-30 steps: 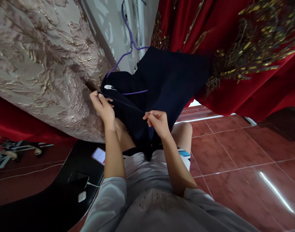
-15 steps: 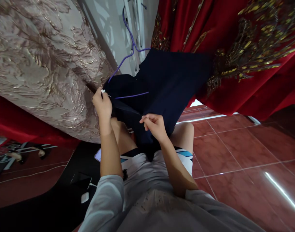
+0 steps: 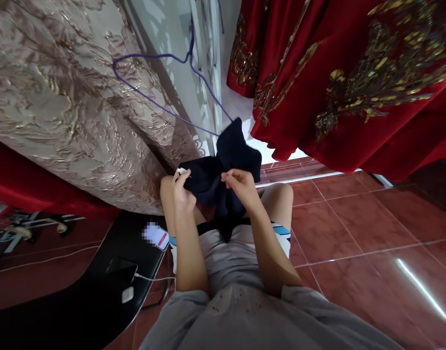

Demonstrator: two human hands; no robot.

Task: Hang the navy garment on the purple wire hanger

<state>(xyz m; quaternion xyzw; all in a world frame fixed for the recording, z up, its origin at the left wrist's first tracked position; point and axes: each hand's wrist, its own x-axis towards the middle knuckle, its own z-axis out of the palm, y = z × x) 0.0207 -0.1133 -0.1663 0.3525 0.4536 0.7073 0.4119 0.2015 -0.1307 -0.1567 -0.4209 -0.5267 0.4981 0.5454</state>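
A dark navy garment (image 3: 239,150) hangs bunched between my knees, with one part still on the right arm of a purple hanger (image 3: 150,92). The hanger's left arm is bare. My left hand (image 3: 184,194) is closed on the garment's left edge, and a small white piece (image 3: 182,170) shows at its fingertips; its kind is unclear. My right hand (image 3: 242,187) is pinched, thumb against forefinger, at the middle of the garment. The cloth between those fingertips is hard to make out. The lower part of the garment falls into shadow over my lap.
A pale textured gown (image 3: 73,97) hangs at left, and a red gown (image 3: 299,112) with gold sequins at right. On a black bench (image 3: 62,287) lie a lit phone (image 3: 159,237), a dark device (image 3: 124,272) with a white cable, and a small white case (image 3: 127,294). Red tiles cover the floor.
The garment's left side has come off the hanger and dropped into a bunch. My left hand has moved right and down with it; the hanger swung up-left. My right hand has barely moved.
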